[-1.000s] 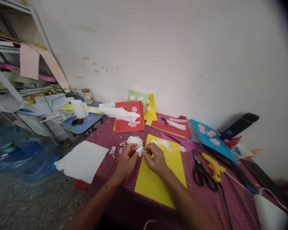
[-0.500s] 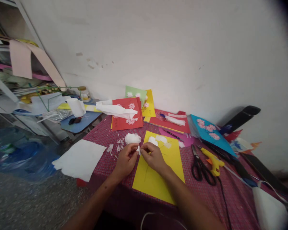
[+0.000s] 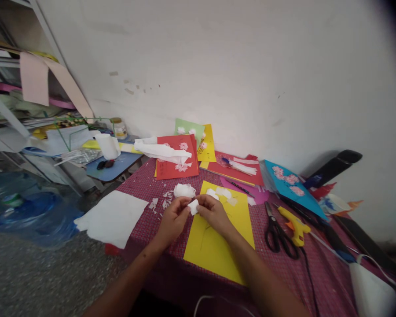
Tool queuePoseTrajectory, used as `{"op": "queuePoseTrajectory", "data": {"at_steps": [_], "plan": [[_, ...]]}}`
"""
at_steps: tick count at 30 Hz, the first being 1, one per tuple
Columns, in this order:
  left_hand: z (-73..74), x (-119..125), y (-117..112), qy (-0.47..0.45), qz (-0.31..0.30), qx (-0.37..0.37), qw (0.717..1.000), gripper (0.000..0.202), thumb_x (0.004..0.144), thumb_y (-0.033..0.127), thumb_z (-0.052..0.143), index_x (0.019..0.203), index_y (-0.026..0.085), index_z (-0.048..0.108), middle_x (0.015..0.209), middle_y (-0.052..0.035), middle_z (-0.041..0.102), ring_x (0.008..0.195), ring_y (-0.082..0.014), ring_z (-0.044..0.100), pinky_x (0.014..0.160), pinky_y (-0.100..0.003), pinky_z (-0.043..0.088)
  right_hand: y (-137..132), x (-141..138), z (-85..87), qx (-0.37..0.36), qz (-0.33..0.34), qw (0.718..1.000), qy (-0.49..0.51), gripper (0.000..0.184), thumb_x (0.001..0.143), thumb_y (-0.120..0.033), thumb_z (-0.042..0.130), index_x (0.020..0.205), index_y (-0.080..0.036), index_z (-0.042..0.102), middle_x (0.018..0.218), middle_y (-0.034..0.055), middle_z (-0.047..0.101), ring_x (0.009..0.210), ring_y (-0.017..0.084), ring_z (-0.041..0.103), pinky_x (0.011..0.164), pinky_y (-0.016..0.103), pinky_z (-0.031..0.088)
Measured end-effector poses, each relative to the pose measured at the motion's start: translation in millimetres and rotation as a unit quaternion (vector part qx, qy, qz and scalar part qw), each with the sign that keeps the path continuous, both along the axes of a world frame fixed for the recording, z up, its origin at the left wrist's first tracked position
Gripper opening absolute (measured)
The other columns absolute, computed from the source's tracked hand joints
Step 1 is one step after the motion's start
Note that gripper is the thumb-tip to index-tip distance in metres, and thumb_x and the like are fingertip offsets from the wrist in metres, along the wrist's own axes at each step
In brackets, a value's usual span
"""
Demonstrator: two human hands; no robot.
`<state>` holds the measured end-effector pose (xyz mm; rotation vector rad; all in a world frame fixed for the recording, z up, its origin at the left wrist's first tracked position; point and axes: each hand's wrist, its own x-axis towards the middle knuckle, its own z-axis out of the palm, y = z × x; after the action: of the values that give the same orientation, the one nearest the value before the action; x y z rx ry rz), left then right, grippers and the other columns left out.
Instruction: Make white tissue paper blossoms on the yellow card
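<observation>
My left hand (image 3: 172, 219) and my right hand (image 3: 213, 214) meet above the left edge of a yellow card sheet (image 3: 219, 240) on the red checked tablecloth (image 3: 145, 189). Both pinch one small piece of white tissue paper (image 3: 193, 206) between their fingertips. A crumpled tissue wad (image 3: 184, 190) lies just beyond my left hand. Small white tissue bits (image 3: 223, 192) sit on the top of the yellow sheet.
Black scissors (image 3: 276, 233) and a yellow glue gun (image 3: 295, 225) lie right of the sheet. Red (image 3: 176, 164), green and blue cards (image 3: 290, 187) with pink flowers lean by the wall. A white sheet (image 3: 113, 218) hangs off the table's left edge. Shelves and water bottles (image 3: 29, 211) stand left.
Both hands keep working the small tissue piece in nearly the same spot; it shows more between the fingertips now. The view shifted slightly.
</observation>
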<state>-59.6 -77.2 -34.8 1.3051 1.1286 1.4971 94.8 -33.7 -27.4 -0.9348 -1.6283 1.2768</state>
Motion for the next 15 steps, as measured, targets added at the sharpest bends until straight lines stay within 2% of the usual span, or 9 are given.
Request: {"op": "queuePoseTrajectory", "data": {"at_steps": [3,5,7,11,15], "plan": [[0.3,-0.8,1.7,-0.028,-0.018,-0.023,0.999,0.019,0.082,0.026,0.057,0.099,0.019,0.061,0.095,-0.0049,0.065,0.086,-0.0161,0.061,0.078,-0.028,0.048,3.0,0.1,-3.7,-0.054,0.006,0.998,0.03,0.015,0.075,-0.028,0.062,0.087,-0.019,0.061,0.065,-0.0025,0.057,0.055,0.011,0.052,0.054,0.024,0.043],[0.4,-1.0,2.3,-0.046,-0.032,-0.039,0.998,0.019,0.082,0.027,0.057,0.099,0.019,0.06,0.09,-0.0041,0.065,0.08,-0.0149,0.061,0.074,-0.027,0.048,4.3,-0.1,-6.2,-0.067,-0.013,0.996,0.053,0.02,0.073,-0.029,0.065,0.089,-0.019,0.06,0.062,-0.0041,0.055,0.051,0.01,0.051,0.05,0.023,0.041],[0.3,-0.5,2.3,-0.062,-0.054,-0.051,0.995,0.023,0.081,0.027,0.058,0.102,0.019,0.058,0.088,-0.0035,0.064,0.077,-0.0142,0.061,0.071,-0.027,0.049,4.7,-0.5,-7.5,-0.067,-0.032,0.995,0.07,0.025,0.073,-0.029,0.066,0.094,-0.019,0.058,0.059,-0.0057,0.054,0.048,0.01,0.051,0.048,0.022,0.04],[-1.5,2.1,1.6,-0.079,-0.092,-0.051,0.991,0.039,0.074,0.02,0.065,0.111,0.019,0.055,0.091,-0.0042,0.064,0.084,-0.0154,0.062,0.075,-0.028,0.049,2.6,-1.7,-6.5,-0.05,-0.049,0.995,0.066,0.024,0.075,-0.028,0.065,0.097,-0.02,0.056,0.056,-0.0075,0.051,0.046,0.01,0.05,0.047,0.022,0.039],[-1.9,3.2,1.5,-0.069,-0.079,-0.046,0.993,0.035,0.074,0.02,0.065,0.108,0.018,0.056,0.09,-0.0047,0.065,0.083,-0.0155,0.062,0.075,-0.027,0.049,-0.1,-2.6,-4.6,-0.044,-0.058,0.996,0.054,0.015,0.077,-0.03,0.064,0.087,-0.019,0.06,0.059,-0.0052,0.054,0.046,0.009,0.051,0.045,0.022,0.039]]}}
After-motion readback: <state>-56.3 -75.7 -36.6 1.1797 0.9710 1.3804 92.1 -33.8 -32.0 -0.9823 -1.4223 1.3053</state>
